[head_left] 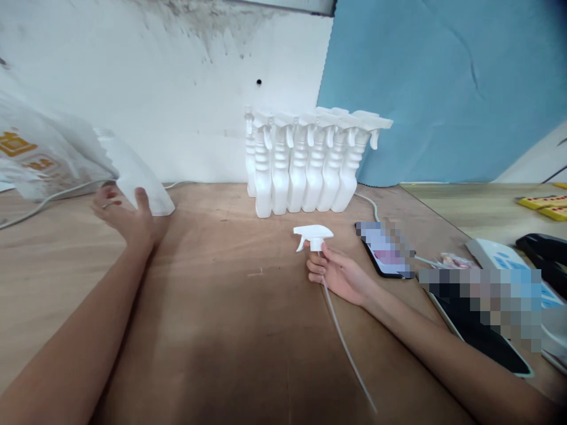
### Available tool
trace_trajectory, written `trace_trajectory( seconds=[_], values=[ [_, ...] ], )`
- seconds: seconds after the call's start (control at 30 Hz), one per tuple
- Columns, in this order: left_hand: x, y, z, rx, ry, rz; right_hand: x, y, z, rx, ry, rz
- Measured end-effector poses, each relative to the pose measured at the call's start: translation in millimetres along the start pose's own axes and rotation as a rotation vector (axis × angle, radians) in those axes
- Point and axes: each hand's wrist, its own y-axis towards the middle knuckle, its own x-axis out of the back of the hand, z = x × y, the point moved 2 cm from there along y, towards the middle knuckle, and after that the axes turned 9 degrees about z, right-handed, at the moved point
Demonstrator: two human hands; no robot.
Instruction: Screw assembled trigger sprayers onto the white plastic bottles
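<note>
At the left, a white spray bottle [144, 180] with no spray head tilts to the left, its base near the table. My left hand [126, 215] is round its lower part, thumb in front and fingers on the far side. A white trigger spray head [316, 233] is pinched in my right hand [336, 271] just below its collar. From it a long thin clear dip tube [343, 339] hangs down towards the front of the table. Behind, against the wall, several white spray bottles [299, 171] stand upright in a tight group with trigger heads on.
A phone [385, 251] lies right of my right hand, with a tablet-like dark device [482, 330] and a white-and-blue box [505, 257] farther right. A plastic bag [44, 147] stands at the left beside a white cable [57, 195]. Yellow items [547, 203] lie at the far right.
</note>
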Motion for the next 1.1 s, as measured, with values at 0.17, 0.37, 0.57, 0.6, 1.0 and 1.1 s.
trace_trajectory(
  seconds=[0.17, 0.37, 0.57, 0.6, 1.0, 1.1],
  values=[
    [-27.4, -54.5, -38.9, -0.114, -0.123, 0.17, -7.2, -5.4, -8.4, -0.022, -0.235, -0.052],
    [-70.9, -170.7, -131.4, -0.234, -0.423, 0.902, -12.0, -8.1, -14.1, -0.071, -0.484, -0.147],
    [-76.9, -193.8, -153.3, -0.056, -0.639, 0.999, -15.4, -6.1, -11.0, -0.201, -0.529, 0.061],
    [-76.0, -191.4, -151.4, -0.066, -0.611, 0.988, -15.4, -6.3, -11.4, -0.221, -0.525, 0.079],
    [-85.8, -186.6, -134.9, 0.332, -0.907, 0.99, 28.0, -11.1, 56.1, 0.303, -1.388, -0.459],
    [-88.7, -185.4, -130.4, 0.359, -0.947, 0.979, 59.9, -25.9, 99.5, 0.514, -1.785, -0.666]
  ],
)
